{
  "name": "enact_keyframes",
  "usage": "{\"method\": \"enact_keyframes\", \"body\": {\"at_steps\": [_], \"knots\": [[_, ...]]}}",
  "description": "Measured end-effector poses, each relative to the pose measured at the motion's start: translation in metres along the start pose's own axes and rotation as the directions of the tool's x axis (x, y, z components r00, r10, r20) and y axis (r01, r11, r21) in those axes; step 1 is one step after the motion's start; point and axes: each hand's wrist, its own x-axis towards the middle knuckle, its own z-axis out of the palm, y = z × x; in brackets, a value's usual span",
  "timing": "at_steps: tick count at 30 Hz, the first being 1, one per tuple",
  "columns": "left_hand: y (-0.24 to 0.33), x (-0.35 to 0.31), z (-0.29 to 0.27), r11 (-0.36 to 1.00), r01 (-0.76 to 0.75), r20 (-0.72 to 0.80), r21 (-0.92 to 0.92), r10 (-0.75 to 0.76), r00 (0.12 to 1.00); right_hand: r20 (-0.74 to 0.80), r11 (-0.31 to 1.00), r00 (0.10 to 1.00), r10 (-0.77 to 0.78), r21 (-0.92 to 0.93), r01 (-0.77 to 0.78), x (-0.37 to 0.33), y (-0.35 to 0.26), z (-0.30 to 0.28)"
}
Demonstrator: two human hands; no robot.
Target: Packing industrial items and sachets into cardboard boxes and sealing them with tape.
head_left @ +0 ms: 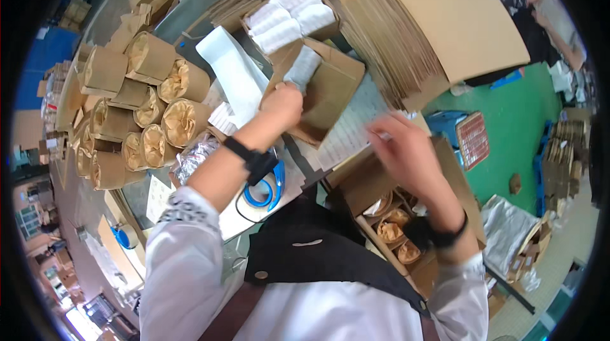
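My left hand (283,107) is closed at the lower end of a grey wrapped roll (304,65). The roll lies at a slant in a small open cardboard box (333,90). To the right, my right hand (406,153) is raised, its fingers loosely apart and partly blurred, with nothing visible in them. Below that hand stands a larger open carton (362,183) holding several items in crumpled brown paper (390,232). Behind the small box, another box holds white wrapped bundles (292,14).
Several brown cardboard tubes stuffed with paper (181,122) crowd the table's left. A white paper strip (234,68) lies beside the small box. Nearer me is a blue tape dispenser (274,183). Flat cardboard sheets (445,17) are stacked at the back right. A blue crate (454,134) stands beyond the carton.
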Motion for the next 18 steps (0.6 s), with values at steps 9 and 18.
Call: {"method": "enact_keyframes", "body": {"at_steps": [9,18], "knots": [[0.020,0.036,0.021,0.973,0.228,-0.190,0.043,-0.216,0.958,0.148,0.471,0.888,-0.436,-0.803,0.365,0.182,0.095,0.162],[0.024,0.022,0.041,0.964,0.202,-0.260,-0.172,-0.242,0.935,0.439,0.322,0.887,-0.146,-0.826,0.462,0.162,0.080,0.122]]}}
